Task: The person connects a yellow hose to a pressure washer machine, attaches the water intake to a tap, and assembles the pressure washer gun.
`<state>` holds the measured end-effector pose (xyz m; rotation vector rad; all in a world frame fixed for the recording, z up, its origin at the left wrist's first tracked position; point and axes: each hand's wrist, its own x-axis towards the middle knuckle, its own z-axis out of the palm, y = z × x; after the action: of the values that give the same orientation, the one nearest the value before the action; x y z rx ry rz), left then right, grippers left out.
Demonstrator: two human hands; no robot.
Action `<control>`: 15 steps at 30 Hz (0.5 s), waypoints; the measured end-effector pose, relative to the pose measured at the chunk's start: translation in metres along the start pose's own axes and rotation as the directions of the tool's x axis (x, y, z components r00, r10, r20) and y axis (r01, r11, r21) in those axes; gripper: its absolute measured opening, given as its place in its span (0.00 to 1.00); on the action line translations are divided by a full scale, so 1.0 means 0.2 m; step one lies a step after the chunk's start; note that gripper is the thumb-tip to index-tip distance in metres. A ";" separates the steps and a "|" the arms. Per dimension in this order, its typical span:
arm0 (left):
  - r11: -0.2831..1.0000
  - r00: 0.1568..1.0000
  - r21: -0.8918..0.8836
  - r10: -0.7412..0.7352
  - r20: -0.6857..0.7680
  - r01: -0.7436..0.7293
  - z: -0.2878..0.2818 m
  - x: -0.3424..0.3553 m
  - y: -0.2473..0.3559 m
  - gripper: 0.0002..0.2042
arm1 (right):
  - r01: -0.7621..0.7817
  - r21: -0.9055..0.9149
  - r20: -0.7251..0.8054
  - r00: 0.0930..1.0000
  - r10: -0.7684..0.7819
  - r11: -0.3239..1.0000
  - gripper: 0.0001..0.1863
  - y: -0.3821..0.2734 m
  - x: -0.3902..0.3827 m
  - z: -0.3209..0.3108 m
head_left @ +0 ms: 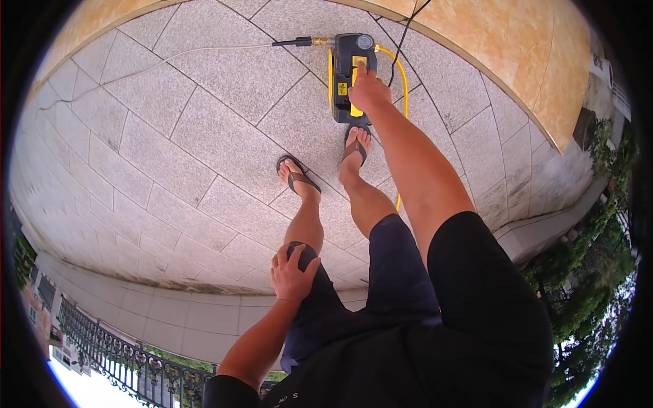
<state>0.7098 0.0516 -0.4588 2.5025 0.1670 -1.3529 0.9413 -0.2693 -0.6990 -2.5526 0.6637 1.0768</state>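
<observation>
Right hand (368, 89) pressed fingers-down on the yellow-black washer unit (350, 75) (hose (170, 58) attached); left hand (292, 272) gripped the knee.

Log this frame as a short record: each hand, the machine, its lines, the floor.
right hand: reaching down, resting on the yellow handle of the machine
left hand: braced on the left knee
machine: black and yellow box on the floor, just ahead of the sandalled feet
lines: pale hose running off left, yellow hose looping right, black cable behind
floor: grey stone slabs
</observation>
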 end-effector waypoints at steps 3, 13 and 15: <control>1.000 1.000 -0.017 -0.021 0.020 0.021 0.01 0.00 -0.01 0.25 | -0.030 0.045 0.019 0.999 0.029 0.999 0.39 -0.03 -0.02 -0.02; 1.000 1.000 0.005 -0.015 0.015 0.015 0.00 -0.01 0.01 0.24 | -0.066 0.091 0.036 0.997 0.063 0.994 0.41 -0.06 0.00 -0.03; 1.000 1.000 -0.002 -0.009 0.007 0.009 0.01 -0.01 0.01 0.24 | -0.085 0.116 0.023 0.996 0.083 0.990 0.42 -0.06 0.01 -0.01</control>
<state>0.7070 0.0498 -0.4582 2.4977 0.1782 -1.3643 0.9501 -0.2607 -0.6971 -2.4324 0.8118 1.0542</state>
